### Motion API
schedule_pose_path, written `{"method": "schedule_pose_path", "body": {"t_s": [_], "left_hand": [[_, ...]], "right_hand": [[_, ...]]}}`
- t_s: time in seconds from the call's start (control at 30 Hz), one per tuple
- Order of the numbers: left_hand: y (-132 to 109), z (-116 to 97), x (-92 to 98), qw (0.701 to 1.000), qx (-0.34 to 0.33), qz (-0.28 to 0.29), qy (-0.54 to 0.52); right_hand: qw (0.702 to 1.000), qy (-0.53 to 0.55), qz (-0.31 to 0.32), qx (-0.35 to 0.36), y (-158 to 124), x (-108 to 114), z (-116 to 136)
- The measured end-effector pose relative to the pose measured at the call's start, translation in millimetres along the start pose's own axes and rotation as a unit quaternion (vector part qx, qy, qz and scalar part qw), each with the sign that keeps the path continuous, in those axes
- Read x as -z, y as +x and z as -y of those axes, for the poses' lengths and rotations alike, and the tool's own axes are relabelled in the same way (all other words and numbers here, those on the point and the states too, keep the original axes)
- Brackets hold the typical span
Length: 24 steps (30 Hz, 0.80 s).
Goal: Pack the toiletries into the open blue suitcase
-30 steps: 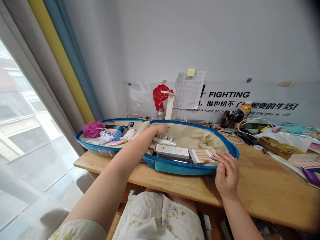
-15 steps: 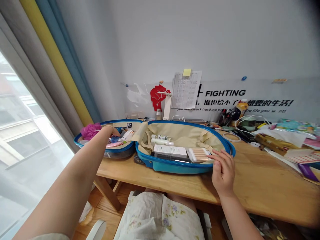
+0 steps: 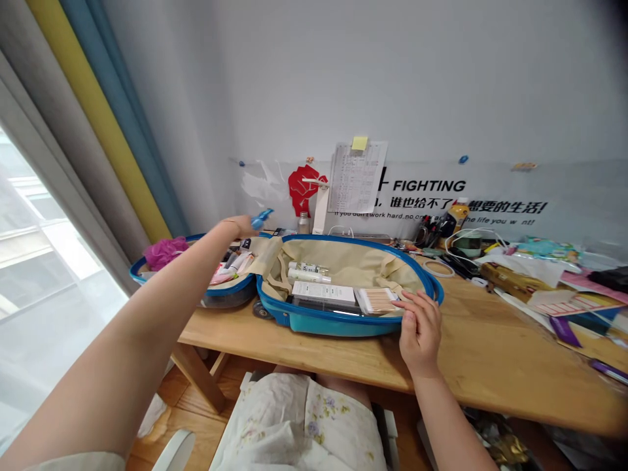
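Note:
A small blue suitcase lies open on the wooden desk. Its right half holds white bottles, a white box and a pack of cotton swabs. Its left half holds tubes and a pink bath puff. My left hand is raised above the left half, closed on a small blue item. My right hand rests with spread fingers on the suitcase's front right rim, beside the swabs.
The desk's right side is cluttered with a cable, a yellow-capped bottle, tape roll, papers and packets. A wall banner and pinned paper sheet hang behind. Curtains and a window stand at left.
My left hand went from the suitcase's right half to the left half, then lifted up holding a small blue item. My right hand stayed on the rim. The view shifted right.

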<state>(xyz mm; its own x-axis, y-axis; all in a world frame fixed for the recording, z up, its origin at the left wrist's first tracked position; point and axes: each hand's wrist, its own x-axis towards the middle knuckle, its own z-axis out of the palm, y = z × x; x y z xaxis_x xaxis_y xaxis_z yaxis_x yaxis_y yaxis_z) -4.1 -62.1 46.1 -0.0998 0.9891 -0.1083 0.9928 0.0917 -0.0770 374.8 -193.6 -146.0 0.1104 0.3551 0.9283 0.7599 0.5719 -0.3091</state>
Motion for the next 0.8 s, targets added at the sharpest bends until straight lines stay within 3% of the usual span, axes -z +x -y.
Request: {"method": "schedule_pose_path", "body": {"t_s": [0.1,0.2,0.27,0.33,0.47,0.8], "left_hand": [[-2.0,-74.3,-3.4,0.994,-0.105,0.01,0.006],[-8.0,-151.4,-21.8,0.977,-0.203,0.056,0.024],[-11.7,-191.5,-35.5,0.965,-0.241,0.091,0.042],[-13.7,-218.3,-47.3,0.957,-0.26,0.114,0.059],[-11.3,-238.2,-65.9,0.947,-0.285,0.128,0.072],[5.7,-236.9,-91.7,0.932,-0.335,0.134,0.013]], "right_hand": [[1.0,-0.001,-0.001,0.006,0.3,0.1,0.1],[1.0,-0.002,-0.005,0.012,0.4,0.3,0.8],[1.0,-0.001,-0.005,0.011,0.3,0.6,1.8],[1.0,0.002,-0.003,0.007,-0.2,1.1,2.6],[1.0,0.004,0.006,-0.003,-1.9,1.4,2.6],[1.0,0.006,0.001,0.003,-2.7,1.0,1.9]]}}
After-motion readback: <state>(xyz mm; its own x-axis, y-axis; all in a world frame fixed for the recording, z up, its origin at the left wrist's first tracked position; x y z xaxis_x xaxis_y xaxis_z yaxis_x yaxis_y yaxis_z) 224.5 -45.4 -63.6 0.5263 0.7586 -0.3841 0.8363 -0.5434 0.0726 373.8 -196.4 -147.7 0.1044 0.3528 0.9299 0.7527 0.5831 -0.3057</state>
